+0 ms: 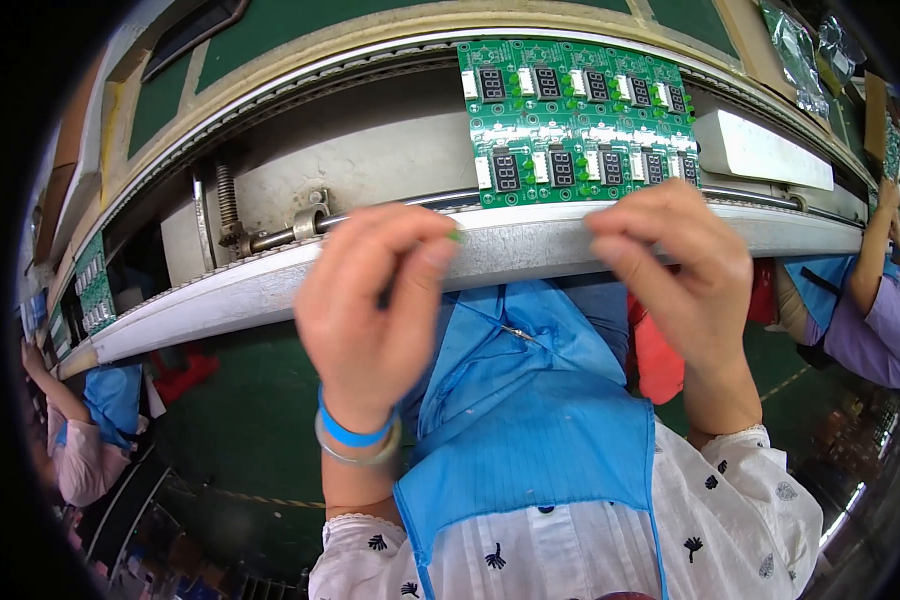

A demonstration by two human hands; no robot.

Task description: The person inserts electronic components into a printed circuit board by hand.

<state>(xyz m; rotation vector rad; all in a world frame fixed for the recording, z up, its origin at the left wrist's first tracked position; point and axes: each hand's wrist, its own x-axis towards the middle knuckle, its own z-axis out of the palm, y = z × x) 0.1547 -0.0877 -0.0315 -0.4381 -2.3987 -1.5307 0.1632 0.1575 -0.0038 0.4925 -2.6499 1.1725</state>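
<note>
My left hand (375, 300) is closed in a pinch above the near rail, with a small green LED (456, 237) showing at the fingertips. Thumb and forefinger of my right hand (680, 260) are also pinched together, near the board's lower right edge. Whatever they may hold is too small to make out. Beyond both hands lies a green circuit board panel (515, 130) across the conveyor. It carries two rows of black digit displays (560, 168), white connectors (483, 172) and small green LEDs (574, 84).
The conveyor's pale metal near rail (520, 245) runs between me and the panel. A white block (765, 150) sits right of the panel. Another circuit board (94, 285) is at the far left. Co-workers sit on both sides, one in a purple sleeve (880, 335).
</note>
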